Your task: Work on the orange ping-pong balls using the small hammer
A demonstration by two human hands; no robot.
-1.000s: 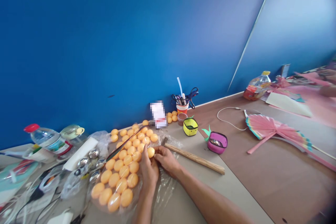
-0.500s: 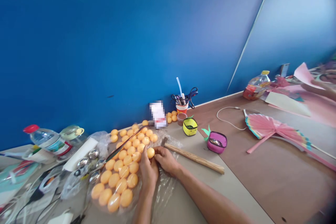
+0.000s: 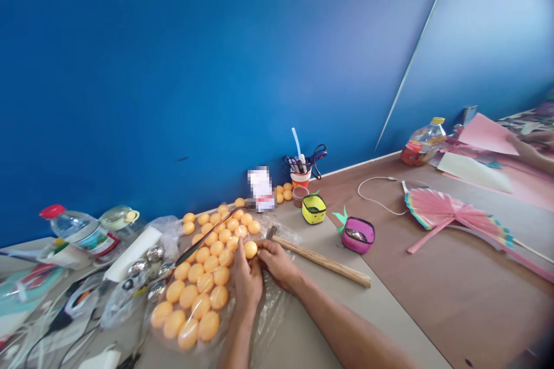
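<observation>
An orange ping-pong ball (image 3: 250,249) is held between my two hands, over the table's near middle. My left hand (image 3: 248,279) is closed about the ball's left and lower side. From the right, my right hand (image 3: 277,262) reaches in with bent fingers at the ball's edge; whether its fingertips pinch something small is hidden. Close on the left lies a clear plastic bag (image 3: 200,305) full of orange balls. Just beyond my right hand rests a hammer (image 3: 322,259) with a wooden handle, its head by my fingers.
A yellow felt basket (image 3: 314,209) and a purple felt basket (image 3: 358,234) stand right of the hammer. A pen cup (image 3: 300,176) is against the blue partition. Bottles, metal balls and cables crowd the left. A pink paper fan (image 3: 459,213) lies right; another person's hand (image 3: 534,150) holds pink paper.
The ball between my hands has shifted very slightly right and up, turning a little. At far right, the other person's pink sheet has moved left and down.
</observation>
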